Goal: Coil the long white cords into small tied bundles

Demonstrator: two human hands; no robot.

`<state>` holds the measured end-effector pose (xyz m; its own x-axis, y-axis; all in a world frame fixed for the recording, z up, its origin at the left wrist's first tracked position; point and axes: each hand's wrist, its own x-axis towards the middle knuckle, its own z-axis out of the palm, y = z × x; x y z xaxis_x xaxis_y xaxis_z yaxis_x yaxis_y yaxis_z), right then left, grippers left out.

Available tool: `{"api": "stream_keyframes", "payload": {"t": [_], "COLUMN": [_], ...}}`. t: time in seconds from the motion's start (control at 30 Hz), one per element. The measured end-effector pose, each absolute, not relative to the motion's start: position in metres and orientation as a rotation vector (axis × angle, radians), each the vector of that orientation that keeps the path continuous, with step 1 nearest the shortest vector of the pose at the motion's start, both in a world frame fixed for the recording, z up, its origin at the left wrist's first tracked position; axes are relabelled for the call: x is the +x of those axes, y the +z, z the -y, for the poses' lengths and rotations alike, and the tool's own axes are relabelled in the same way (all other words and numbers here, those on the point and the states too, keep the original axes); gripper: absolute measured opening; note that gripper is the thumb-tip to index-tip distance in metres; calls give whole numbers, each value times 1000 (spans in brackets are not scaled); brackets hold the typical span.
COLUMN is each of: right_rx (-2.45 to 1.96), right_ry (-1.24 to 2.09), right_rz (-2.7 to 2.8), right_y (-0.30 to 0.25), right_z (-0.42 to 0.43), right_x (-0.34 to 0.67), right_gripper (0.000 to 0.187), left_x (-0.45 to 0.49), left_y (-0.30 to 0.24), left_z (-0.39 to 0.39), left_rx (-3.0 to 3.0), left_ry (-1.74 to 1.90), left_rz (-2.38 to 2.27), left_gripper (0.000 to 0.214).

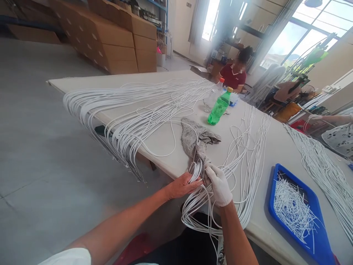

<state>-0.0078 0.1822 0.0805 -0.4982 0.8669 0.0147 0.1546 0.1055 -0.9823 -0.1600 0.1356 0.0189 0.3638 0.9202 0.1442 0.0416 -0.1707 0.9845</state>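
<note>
My bare left hand (182,186) is closed around a bundle of thin white cables (195,171) at the near edge of a white table (165,140). In a white glove, my right hand (219,184) grips the grey rag (197,141) wrapped around the same bundle, just beside the left hand. The rag lies on the table and stretches away from my hands. The cables loop down below my hands over the table edge.
Many more white cables (124,114) lie across the table and hang off its left edge. A green bottle (219,108) and a clear bottle (212,96) stand mid-table. At right a blue tray (317,235) holds short white pieces. A seated person (234,73) is at the far end. Cardboard boxes (110,40) are stacked behind.
</note>
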Motion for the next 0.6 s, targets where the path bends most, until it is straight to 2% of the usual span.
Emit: {"api": "stream_keyframes", "payload": {"t": [0.27, 0.6], "right_rx": [-1134, -1259], "right_ry": [1346, 1430], "right_rz": [1946, 1496], "right_y": [82, 52], "right_z": [-184, -211], "right_x": [-19, -49], "right_gripper": [24, 36], "left_x": [-159, -156], "left_y": [23, 22], "left_z": [-135, -139], "left_rx": [1555, 1587], "left_ry": [1029, 1082], "left_rz": [-931, -950], "left_gripper": [37, 39]}}
